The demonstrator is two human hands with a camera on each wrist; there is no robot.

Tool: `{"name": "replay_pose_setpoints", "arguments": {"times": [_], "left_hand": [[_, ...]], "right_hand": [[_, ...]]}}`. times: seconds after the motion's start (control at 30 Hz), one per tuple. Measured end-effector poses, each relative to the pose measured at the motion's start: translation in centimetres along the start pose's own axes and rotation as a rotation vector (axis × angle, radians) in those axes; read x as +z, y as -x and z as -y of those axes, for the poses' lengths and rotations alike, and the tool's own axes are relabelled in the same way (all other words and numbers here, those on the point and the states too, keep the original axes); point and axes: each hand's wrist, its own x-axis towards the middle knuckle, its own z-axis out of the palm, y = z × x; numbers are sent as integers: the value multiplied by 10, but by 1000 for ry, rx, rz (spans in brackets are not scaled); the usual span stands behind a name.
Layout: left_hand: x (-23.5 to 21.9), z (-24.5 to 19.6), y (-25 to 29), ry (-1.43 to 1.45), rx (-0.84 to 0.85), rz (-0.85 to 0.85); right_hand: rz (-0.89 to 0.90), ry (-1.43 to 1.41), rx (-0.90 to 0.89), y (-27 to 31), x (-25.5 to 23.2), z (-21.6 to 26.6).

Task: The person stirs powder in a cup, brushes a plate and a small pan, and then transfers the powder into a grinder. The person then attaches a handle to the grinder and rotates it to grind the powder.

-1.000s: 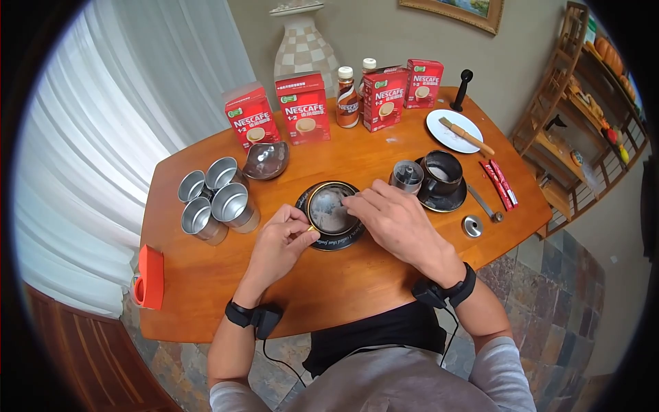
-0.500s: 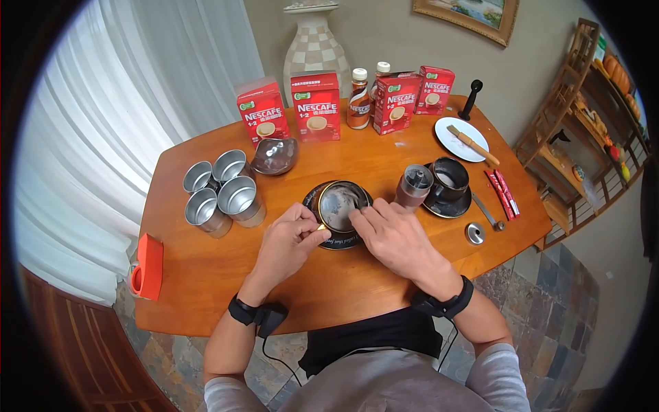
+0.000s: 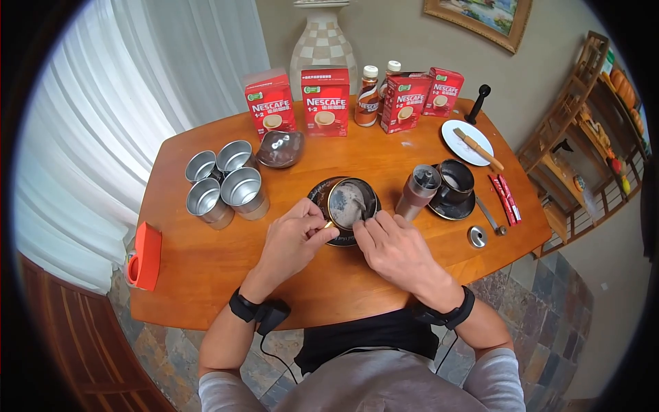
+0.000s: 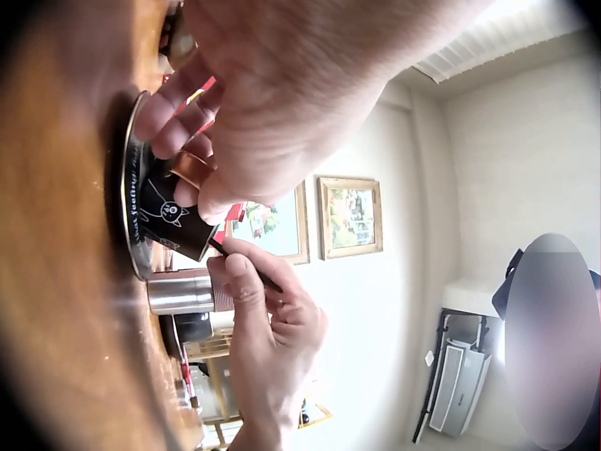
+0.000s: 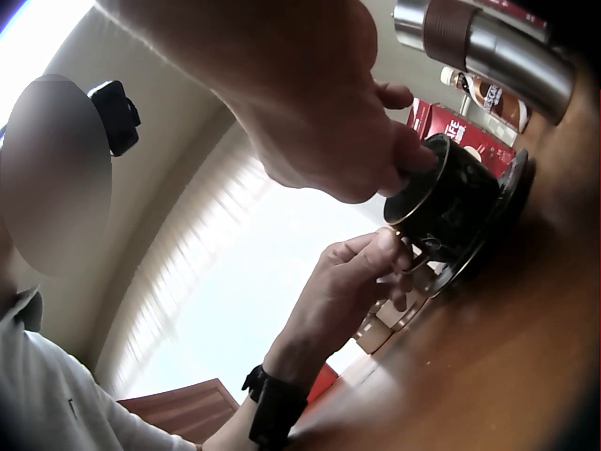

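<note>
A black cup (image 4: pixel 178 221) with a gold rim stands on its black saucer (image 3: pixel 317 194) at the middle of the table. Whitish-grey contents (image 3: pixel 341 200) show inside it. My left hand (image 3: pixel 295 230) pinches the cup's gold handle (image 4: pixel 191 169) between thumb and fingers. Over the cup's near right rim, my right hand (image 3: pixel 398 248) grips a spoon by its thin dark handle (image 4: pixel 218 246). The spoon's lower part (image 3: pixel 359 206) reaches down into the cup.
To the right stand a metal coffee grinder (image 3: pixel 417 192), another black cup (image 3: pixel 454 182) and a round metal lid (image 3: pixel 478 237). Several metal cups (image 3: pixel 240 189) and a dark bowl (image 3: pixel 280 150) are to the left. Red Nescafe boxes (image 3: pixel 325 103) line the back. A brush (image 3: pixel 479 147) lies on a white plate (image 3: pixel 453 141).
My right hand has swung round the cup rim toward my body, shifting the spoon inside. My left hand keeps its pinch on the handle. The head view has turned slightly.
</note>
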Motion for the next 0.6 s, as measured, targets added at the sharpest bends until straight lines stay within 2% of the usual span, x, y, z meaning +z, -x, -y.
{"name": "replay_pose_setpoints", "arguments": {"times": [0.1,0.3,0.5,0.6], "left_hand": [[2,-1,0,-12,19,0],[2,-2,0,-28,25,-8],[2,-4,0,-20,24,-11],[3,-2,0,1,45,-45]], "right_hand": [[-90,12,11,-8,-3,0],[-29,-28,34,-3,6,3],[-123,-82,89,-16,5,-3],[-97,-129,98,-13,7,-5]]}}
